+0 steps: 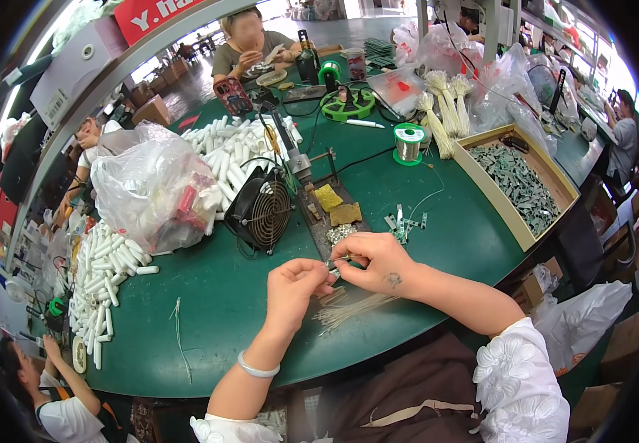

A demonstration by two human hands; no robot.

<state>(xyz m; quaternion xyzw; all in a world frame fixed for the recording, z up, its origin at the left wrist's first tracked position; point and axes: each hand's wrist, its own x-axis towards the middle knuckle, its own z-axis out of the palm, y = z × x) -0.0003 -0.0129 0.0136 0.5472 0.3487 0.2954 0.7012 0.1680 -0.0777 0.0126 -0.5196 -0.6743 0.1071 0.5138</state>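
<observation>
My left hand (294, 289) and my right hand (376, 263) meet fingertip to fingertip above the near part of the green table (242, 325). The left fingers pinch a small piece, mostly hidden. A thin pale wire (344, 257) shows at the right hand's pinched fingers. Beneath the hands lies a loose bundle of pale wires (355, 313). Just beyond them is a narrow soldering stand with yellow sponges (327, 197) and a heap of silvery bits (340, 234). Several small green circuit board strips (402, 226) lie beyond the right hand.
A black fan (262, 212) stands left of the stand. White tubes (105, 266) and a plastic bag (149, 188) cover the left side. A solder spool (409, 144) and a cardboard tray (515, 225) of board strips sit right. A person (253, 52) works opposite.
</observation>
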